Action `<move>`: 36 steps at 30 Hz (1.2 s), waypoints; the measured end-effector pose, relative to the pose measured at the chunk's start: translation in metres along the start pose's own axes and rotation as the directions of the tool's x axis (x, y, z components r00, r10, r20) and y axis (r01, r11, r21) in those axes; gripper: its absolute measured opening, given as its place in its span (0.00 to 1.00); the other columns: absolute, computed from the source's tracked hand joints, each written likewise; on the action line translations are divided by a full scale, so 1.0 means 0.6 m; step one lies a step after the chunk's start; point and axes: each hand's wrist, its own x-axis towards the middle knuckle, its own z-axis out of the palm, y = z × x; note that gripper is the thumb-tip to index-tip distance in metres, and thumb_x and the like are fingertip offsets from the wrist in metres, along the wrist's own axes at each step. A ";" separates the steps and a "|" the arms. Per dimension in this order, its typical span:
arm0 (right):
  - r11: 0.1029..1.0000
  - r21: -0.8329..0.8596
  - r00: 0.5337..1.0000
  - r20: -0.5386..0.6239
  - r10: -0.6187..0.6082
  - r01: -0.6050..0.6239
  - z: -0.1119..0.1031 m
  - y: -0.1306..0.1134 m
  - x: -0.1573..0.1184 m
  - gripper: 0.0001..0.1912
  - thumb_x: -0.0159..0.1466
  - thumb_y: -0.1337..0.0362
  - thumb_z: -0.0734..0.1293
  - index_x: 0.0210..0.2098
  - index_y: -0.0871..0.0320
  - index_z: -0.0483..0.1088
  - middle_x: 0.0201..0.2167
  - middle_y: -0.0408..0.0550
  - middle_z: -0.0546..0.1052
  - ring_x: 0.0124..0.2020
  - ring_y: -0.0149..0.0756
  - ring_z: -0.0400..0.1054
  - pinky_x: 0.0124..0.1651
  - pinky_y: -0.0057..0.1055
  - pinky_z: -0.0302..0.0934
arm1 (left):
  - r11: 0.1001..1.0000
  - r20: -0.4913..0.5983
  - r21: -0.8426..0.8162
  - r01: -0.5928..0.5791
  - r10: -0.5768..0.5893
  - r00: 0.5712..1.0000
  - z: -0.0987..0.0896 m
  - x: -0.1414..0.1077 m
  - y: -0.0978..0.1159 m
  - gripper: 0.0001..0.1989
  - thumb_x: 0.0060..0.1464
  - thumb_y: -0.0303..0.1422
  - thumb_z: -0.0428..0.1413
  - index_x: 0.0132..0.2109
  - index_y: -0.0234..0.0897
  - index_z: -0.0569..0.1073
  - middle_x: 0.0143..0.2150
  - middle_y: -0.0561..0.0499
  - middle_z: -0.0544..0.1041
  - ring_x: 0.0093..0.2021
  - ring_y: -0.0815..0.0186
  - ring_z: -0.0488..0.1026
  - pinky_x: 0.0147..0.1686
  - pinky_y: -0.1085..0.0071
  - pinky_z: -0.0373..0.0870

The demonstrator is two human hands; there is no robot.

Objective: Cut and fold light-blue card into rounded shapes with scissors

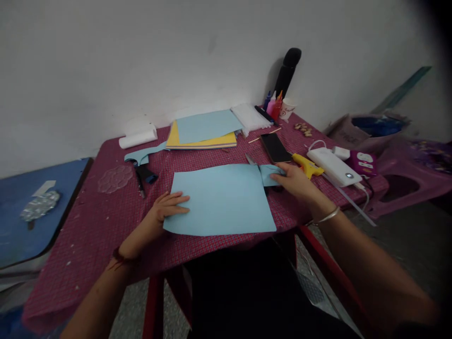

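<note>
A large light blue sheet (219, 200) lies at the front edge of the table. My left hand (171, 207) rests on its left edge with the fingers apart. At the sheet's upper right corner, my right hand (291, 179) pinches a small light blue piece (269, 174) between thumb and fingers. A pointed metal blade (250, 159) shows just behind the sheet, beside that piece; the rest of the tool is hidden.
Behind the sheet lies a stack of yellow and blue sheets (205, 134). Right of it are a phone (275, 148), a yellow glue gun (308, 165) and a white power bank (334, 165). A black pen (140, 183) and white roll (138, 137) are left.
</note>
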 end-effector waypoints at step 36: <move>0.729 -0.333 0.770 0.490 -0.408 0.598 0.097 -0.149 0.045 0.16 0.64 0.73 0.59 0.51 0.58 0.66 0.42 0.55 0.77 0.40 0.42 0.72 0.43 0.34 0.61 | 0.824 0.133 -0.450 0.344 -0.319 0.938 -0.097 0.105 0.080 0.22 0.50 0.42 0.59 0.51 0.38 0.75 0.51 0.43 0.77 0.49 0.56 0.74 0.49 0.61 0.71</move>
